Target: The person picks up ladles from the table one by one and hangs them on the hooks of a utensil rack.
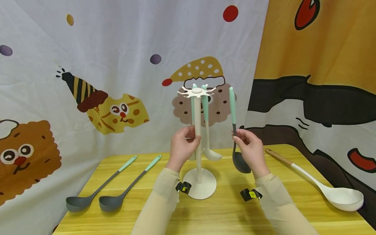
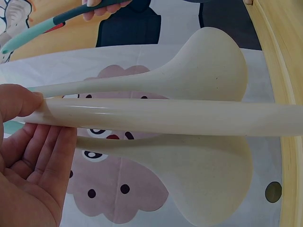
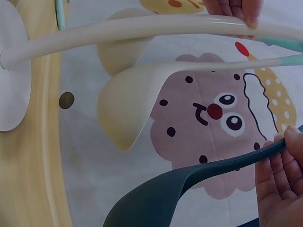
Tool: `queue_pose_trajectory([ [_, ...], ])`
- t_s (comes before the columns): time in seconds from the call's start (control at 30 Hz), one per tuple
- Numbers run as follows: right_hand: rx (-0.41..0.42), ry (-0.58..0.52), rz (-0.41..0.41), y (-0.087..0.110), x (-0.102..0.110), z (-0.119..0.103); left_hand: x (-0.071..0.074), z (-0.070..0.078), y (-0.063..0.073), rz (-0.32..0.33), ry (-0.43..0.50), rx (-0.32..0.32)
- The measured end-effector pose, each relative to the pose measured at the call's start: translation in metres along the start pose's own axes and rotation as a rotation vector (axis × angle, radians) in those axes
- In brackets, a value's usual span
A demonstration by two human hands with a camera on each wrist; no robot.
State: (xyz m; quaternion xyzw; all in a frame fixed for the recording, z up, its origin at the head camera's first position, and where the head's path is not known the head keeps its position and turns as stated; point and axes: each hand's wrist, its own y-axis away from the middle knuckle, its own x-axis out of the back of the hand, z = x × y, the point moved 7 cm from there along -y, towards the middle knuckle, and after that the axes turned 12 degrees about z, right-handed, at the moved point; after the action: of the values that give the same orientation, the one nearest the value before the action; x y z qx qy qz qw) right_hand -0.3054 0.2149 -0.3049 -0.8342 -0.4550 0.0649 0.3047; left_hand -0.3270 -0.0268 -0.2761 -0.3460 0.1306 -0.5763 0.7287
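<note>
Between thumb and fingers of my left hand (image 1: 184,145) is the post of a cream utensil stand (image 1: 198,147), upright on its round base. Two cream ladles with mint handles hang from its hooked top; one ladle (image 1: 212,154) shows clearly, while the other is partly behind the post in the head view. To the right of the stand, my right hand (image 1: 249,147) pinches a dark grey ladle (image 1: 241,162) by its shaft, just below the mint handle. This ladle is upright, bowl down, apart from the stand. Its bowl is partly cut off in the right wrist view.
On the wooden table (image 1: 217,213), two dark grey ladles with mint handles, an outer ladle (image 1: 78,203) and an inner ladle (image 1: 111,203), lie at the left. A large white ladle (image 1: 344,198) with a wooden handle lies at the right. A printed curtain (image 1: 132,75) hangs behind.
</note>
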Motion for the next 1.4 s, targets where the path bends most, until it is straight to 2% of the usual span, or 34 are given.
queue_pose_trajectory([
  [0.47, 0.003, -0.058, -0.036, 0.003, -0.012, -0.017, 0.000, -0.001, 0.000, 0.000, 0.002, 0.003],
  [0.7, 0.014, -0.073, -0.034, 0.003, -0.019, -0.023, 0.001, 0.000, 0.000, 0.004, 0.013, -0.019],
  [1.4, 0.001, -0.101, -0.079, 0.006, -0.029, -0.027, 0.000, 0.000, 0.001, 0.002, 0.012, -0.031],
])
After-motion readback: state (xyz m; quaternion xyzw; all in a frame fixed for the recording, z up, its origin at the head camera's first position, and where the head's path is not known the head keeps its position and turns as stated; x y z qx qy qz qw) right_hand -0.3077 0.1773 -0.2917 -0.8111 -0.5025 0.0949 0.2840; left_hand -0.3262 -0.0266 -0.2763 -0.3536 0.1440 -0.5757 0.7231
